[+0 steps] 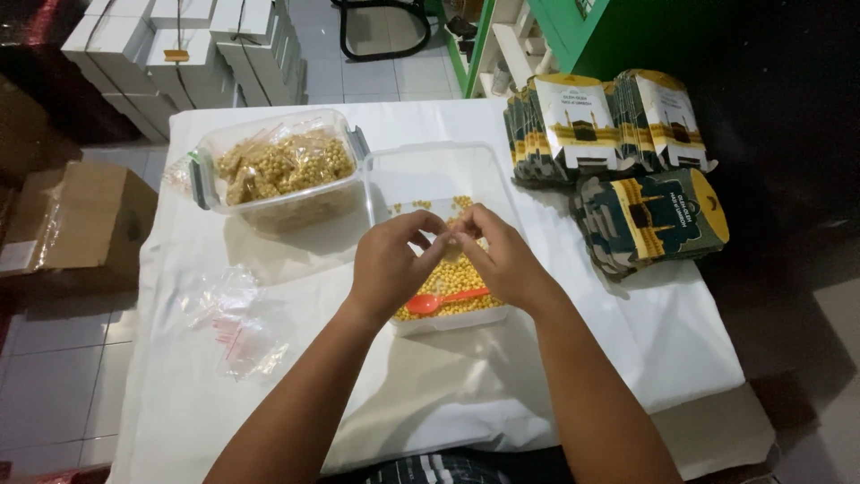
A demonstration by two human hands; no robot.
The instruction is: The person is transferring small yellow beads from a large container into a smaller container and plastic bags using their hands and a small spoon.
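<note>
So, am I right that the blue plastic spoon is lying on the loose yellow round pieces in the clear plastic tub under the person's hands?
Not quite: the plastic spoon is orange, not blue. The head view shows it lying on the loose yellow round pieces in the clear plastic tub, just below the left hand and right hand.

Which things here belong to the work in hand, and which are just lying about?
In use: left hand and right hand pinching a small clear bag; tub of loose yellow balls; orange spoon; empty bags; tub of filled bags.

Lying about: printed cartons; brown box; white boxes.
</note>
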